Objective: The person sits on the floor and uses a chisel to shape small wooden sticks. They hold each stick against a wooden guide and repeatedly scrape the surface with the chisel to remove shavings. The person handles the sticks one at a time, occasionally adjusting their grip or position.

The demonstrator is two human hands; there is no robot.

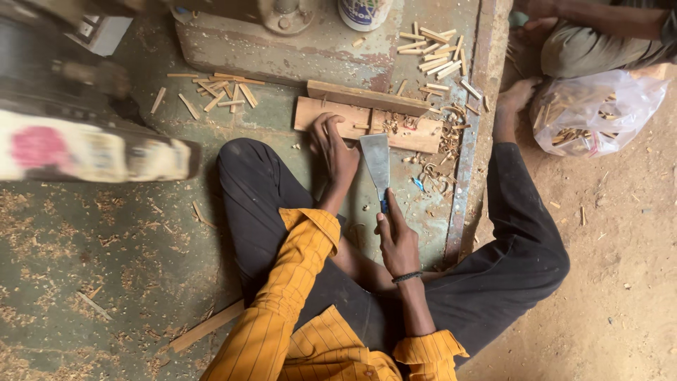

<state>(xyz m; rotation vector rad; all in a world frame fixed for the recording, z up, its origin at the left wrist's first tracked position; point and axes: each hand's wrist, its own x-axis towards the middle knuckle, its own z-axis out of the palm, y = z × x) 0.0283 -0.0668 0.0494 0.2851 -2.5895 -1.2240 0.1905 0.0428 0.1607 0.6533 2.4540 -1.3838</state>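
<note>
My left hand [333, 149] presses down on a flat wooden board [367, 125] lying on the worn green floor between my legs. A second wooden strip [367, 97] lies along the board's far edge. My right hand [396, 240] grips the blue handle of a wide-bladed metal chisel [376, 161], blade pointing away from me toward the board. A small wooden piece [374, 121] stands on the board just beyond the blade tip. I sit cross-legged in black trousers and orange striped sleeves.
Several short cut sticks [431, 51] lie beyond the board, and more sticks [218, 90] at the left. Wood shavings [437, 173] litter the right side. A clear plastic bag [596, 109] of sticks sits by another seated person's foot [518, 95]. A white container [363, 13] stands at the top.
</note>
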